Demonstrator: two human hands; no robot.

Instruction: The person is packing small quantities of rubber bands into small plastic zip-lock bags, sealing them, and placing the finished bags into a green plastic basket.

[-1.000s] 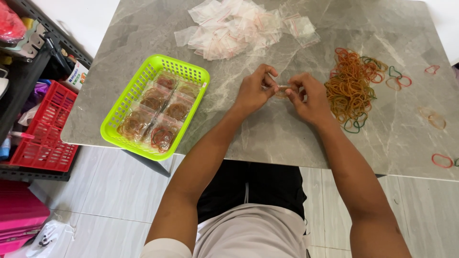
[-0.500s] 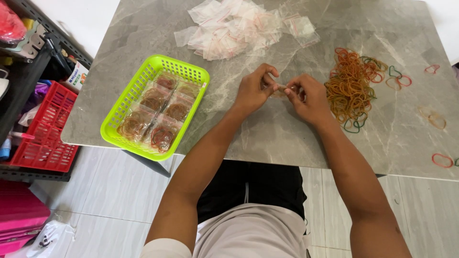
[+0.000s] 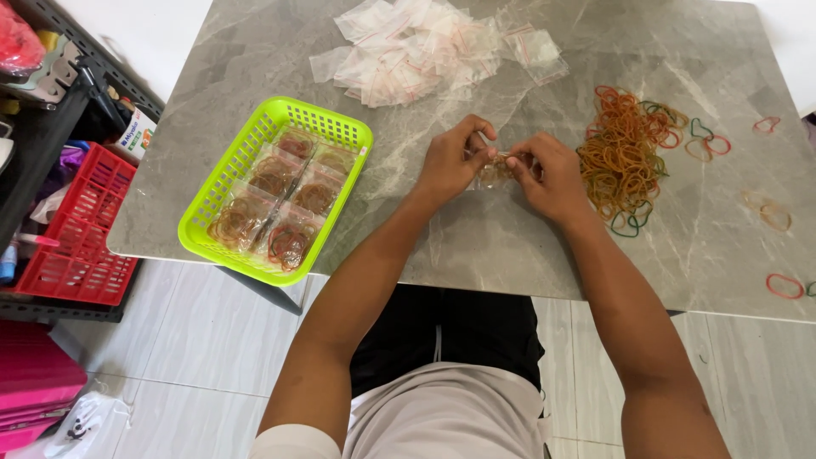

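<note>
Over the grey marble table (image 3: 510, 246), my left hand (image 3: 452, 160) and my right hand (image 3: 550, 174) meet and together pinch a small clear plastic bag (image 3: 496, 168) with rubber bands inside. Both hands have their fingers closed on its edges. Just right of my right hand lies a pile of loose rubber bands (image 3: 623, 153), orange, red and green. At the far side of the table is a heap of empty small clear bags (image 3: 425, 49).
A lime green basket (image 3: 219, 194) holding several filled bags of rubber bands sits at the table's left front corner. A few stray rubber bands (image 3: 772, 212) lie at the right. A dark shelf with a red crate (image 3: 81, 229) stands left of the table.
My fingers have shifted slightly on the small bag; both hands stay in the same place above the table. Nothing else has moved.
</note>
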